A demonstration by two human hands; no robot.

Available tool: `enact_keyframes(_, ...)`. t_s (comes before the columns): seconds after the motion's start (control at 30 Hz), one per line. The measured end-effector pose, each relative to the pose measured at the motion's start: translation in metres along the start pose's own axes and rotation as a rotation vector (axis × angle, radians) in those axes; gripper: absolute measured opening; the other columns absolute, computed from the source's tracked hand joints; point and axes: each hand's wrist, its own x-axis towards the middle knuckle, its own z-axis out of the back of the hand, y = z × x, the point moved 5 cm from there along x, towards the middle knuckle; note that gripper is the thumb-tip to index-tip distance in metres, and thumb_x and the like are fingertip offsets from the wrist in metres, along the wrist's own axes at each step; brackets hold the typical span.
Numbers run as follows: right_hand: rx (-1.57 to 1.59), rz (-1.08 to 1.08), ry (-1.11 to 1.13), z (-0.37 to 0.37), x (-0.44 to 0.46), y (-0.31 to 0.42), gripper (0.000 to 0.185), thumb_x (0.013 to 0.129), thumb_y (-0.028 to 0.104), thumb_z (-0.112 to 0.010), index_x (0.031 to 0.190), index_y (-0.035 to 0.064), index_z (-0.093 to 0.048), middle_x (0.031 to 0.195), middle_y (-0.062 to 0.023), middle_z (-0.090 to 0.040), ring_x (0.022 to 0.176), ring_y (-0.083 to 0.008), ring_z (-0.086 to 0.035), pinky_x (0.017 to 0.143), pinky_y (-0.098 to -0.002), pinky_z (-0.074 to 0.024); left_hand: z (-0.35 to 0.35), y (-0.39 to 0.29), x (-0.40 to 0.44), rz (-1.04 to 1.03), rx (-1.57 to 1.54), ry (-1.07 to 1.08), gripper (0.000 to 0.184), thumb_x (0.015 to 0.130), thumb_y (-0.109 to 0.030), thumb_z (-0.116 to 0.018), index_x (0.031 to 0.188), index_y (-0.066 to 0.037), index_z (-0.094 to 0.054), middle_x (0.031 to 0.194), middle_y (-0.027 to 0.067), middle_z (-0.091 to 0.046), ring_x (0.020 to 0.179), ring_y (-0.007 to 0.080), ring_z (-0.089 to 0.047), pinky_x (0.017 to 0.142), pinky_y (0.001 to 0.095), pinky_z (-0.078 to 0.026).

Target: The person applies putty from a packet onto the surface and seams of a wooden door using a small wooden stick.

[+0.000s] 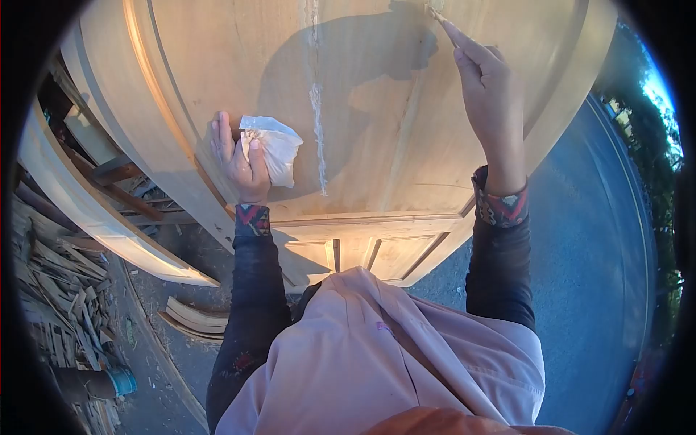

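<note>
Through the head camera I have both bare hands over a large wooden door, pale and panelled (370,145), which spreads beneath and between the fingers. My left hand (248,170) holds a crumpled white bag (281,152): the thumb lies across its front near the open edge, while the other fingers extend upward, slightly apart, on the far side from the bag's loose body. Whether those fingertips touch the wood I cannot tell. Some pale, lumpy material (251,135) shows at the bag's mouth, just above the thumb tip.

My right hand (487,83) is well apart from the left, farther up the door. Its fingers are narrowed on a slim tool (435,14), the index stretched along it, the tip poking out ahead of the fingertip. I cannot tell whether that tip meets the surface.

Between the two sets of fingers, a rough white streak (317,109) runs lengthwise on the panel, just to the right of the bag. A dark shadow (348,54) falls there as well, reaching close to the right fingertips.

Beyond the left fingers, outward, I see another wooden piece (109,225) and, lower down, heaped wood scraps (72,312). Outward from the right fingers runs a grey road (594,239).
</note>
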Motion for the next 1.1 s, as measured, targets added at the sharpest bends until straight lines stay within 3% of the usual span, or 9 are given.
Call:
enact_keyframes(0.2, -0.088, 0.106, -0.222, -0.037, -0.024, 0.006, 0.036, 0.09, 0.008, -0.059, 0.125, 0.019, -0.062, 0.073, -0.008, -0.058, 0.064, -0.0205, -0.057, 0.062, -0.0321, -0.0484, -0.002, 0.001, -0.002, 0.02, 0.017, -0.002, 0.038, 0.095, -0.022, -0.043, 0.115, 0.007, -0.059, 0.145, 0.0215, -0.038, 0.135, 0.0437, -0.029, 0.111, 0.0513, -0.02)
enact_keyframes(0.4, -0.111, 0.015, -0.163, -0.044, -0.046, 0.007, 0.037, 0.09, 0.008, -0.058, 0.124, 0.0192, -0.062, 0.075, -0.0081, -0.059, 0.063, -0.0191, -0.057, 0.06, -0.031, -0.0477, -0.002, -0.003, 0.0, 0.034, -0.01, -0.002, 0.039, 0.095, -0.022, -0.043, 0.117, 0.005, -0.059, 0.146, 0.0199, -0.037, 0.136, 0.0425, -0.028, 0.111, 0.0506, -0.02)
enact_keyframes(0.5, -0.147, 0.084, -0.172, -0.016, -0.032, 0.009, 0.036, 0.086, 0.006, -0.059, 0.12, 0.0186, -0.064, 0.074, -0.0069, -0.057, 0.059, -0.0218, -0.059, 0.054, -0.0332, -0.0493, -0.003, 0.002, -0.001, 0.015, -0.008, -0.002, 0.039, 0.095, -0.022, -0.043, 0.118, 0.004, -0.059, 0.146, 0.0188, -0.037, 0.137, 0.0415, -0.027, 0.112, 0.05, -0.019)
enact_keyframes(0.6, -0.059, 0.117, -0.155, 0.0, -0.003, 0.017, 0.03, 0.093, 0.011, -0.055, 0.121, 0.0187, -0.065, 0.075, -0.0064, -0.058, 0.064, -0.0157, -0.055, 0.062, -0.0285, -0.0457, -0.003, 0.004, -0.004, 0.005, -0.017, -0.002, 0.039, 0.095, -0.022, -0.043, 0.118, 0.004, -0.058, 0.146, 0.0185, -0.037, 0.137, 0.0411, -0.026, 0.112, 0.0499, -0.018)
enact_keyframes(0.8, -0.034, 0.165, -0.085, -0.011, 0.0, -0.008, 0.03, 0.094, 0.013, -0.055, 0.122, 0.0205, -0.064, 0.079, -0.0059, -0.059, 0.069, -0.016, -0.057, 0.065, -0.0283, -0.0464, -0.003, 0.004, -0.002, 0.017, -0.008, -0.001, 0.039, 0.094, -0.021, -0.044, 0.117, 0.006, -0.058, 0.146, 0.0196, -0.037, 0.136, 0.0426, -0.027, 0.112, 0.0507, -0.018)
enact_keyframes(0.9, -0.064, 0.177, -0.109, -0.02, -0.021, -0.017, 0.034, 0.087, 0.008, -0.059, 0.119, 0.0202, -0.066, 0.074, -0.0062, -0.058, 0.06, -0.021, -0.059, 0.056, -0.0332, -0.0489, -0.003, 0.001, 0.0, -0.001, -0.027, -0.02, 0.039, 0.094, -0.022, -0.043, 0.116, 0.006, -0.059, 0.145, 0.0201, -0.037, 0.136, 0.0431, -0.028, 0.112, 0.0508, -0.018)
enact_keyframes(1.1, 0.163, 0.075, -0.071, -0.012, -0.019, -0.019, 0.033, 0.088, 0.01, -0.059, 0.118, 0.0217, -0.066, 0.07, -0.0053, -0.056, 0.06, -0.0206, -0.057, 0.054, -0.033, -0.0474, -0.003, 0.003, -0.001, 0.006, -0.012, -0.024, 0.036, 0.094, -0.021, -0.044, 0.111, 0.006, -0.061, 0.144, 0.0212, -0.038, 0.135, 0.0432, -0.028, 0.111, 0.0511, -0.019)
